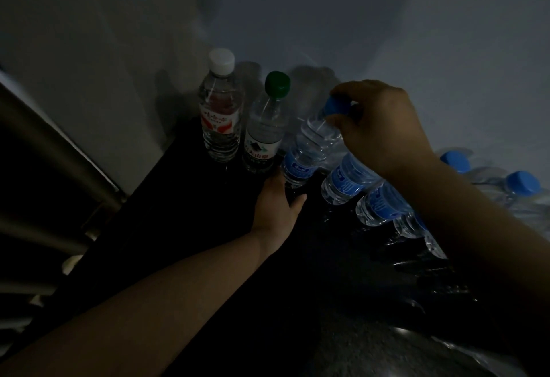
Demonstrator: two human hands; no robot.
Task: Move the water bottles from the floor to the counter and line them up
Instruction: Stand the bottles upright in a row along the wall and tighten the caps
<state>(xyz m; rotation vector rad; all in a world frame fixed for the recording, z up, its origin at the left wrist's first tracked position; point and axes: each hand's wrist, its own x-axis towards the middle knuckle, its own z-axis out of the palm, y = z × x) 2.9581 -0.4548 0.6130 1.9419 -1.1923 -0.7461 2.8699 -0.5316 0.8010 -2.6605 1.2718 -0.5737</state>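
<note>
On the dark counter (pixel 184 228) a row of water bottles runs along the wall. A white-capped bottle (pixel 220 109) with a red label stands at the far left, a green-capped bottle (pixel 266 126) right beside it. Third comes a blue-capped, blue-labelled bottle (pixel 309 144). My right hand (pixel 384 126) pinches its cap from above, and my left hand (pixel 279 204) grips its base. Several more blue-labelled bottles (pixel 348 180) continue the row to the right, partly hidden behind my right forearm.
A pale wall (pixel 327 19) rises directly behind the bottles. The counter's left edge drops off beside a light-coloured ledge (pixel 44 138). Two blue caps (pixel 523 181) show at the far right. The scene is dim.
</note>
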